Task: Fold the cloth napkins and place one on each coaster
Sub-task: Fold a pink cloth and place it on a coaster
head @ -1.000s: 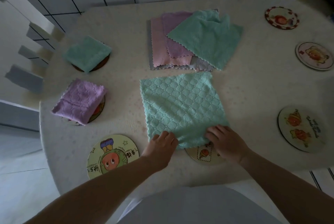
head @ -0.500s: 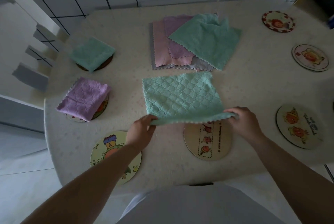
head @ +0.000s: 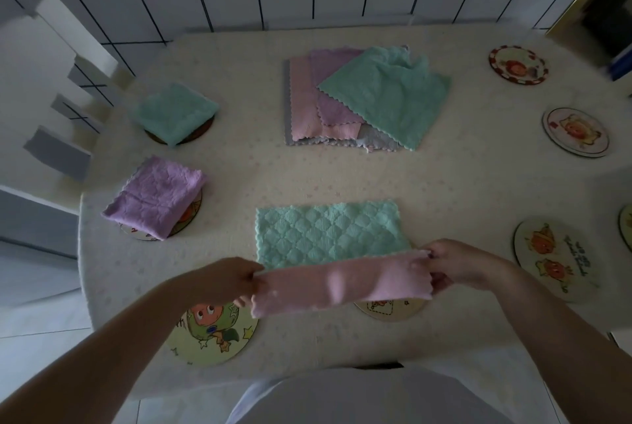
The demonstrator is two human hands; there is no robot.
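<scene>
A teal quilted napkin (head: 325, 235) with a pink underside lies in front of me. Its near edge is lifted and turned back, so the pink face (head: 342, 281) shows. My left hand (head: 227, 280) pinches the near left corner and my right hand (head: 458, 264) pinches the near right corner. Under the raised edge a beige coaster (head: 390, 311) is partly hidden. A cartoon coaster (head: 212, 331) lies bare at the near left. A folded purple napkin (head: 154, 196) and a folded teal napkin (head: 174, 112) each rest on a coaster at the left.
A pile of unfolded napkins (head: 362, 99) sits at the table's far middle. Three bare coasters (head: 518, 64) (head: 576, 131) (head: 550, 258) line the right side, with another at the right edge. A white chair (head: 51, 95) stands at the left. Tiled wall lies behind.
Both hands raised the napkin's near edge off the table and carried it away from me, turning the pink underside up. The beige coaster was uncovered, then partly covered again.
</scene>
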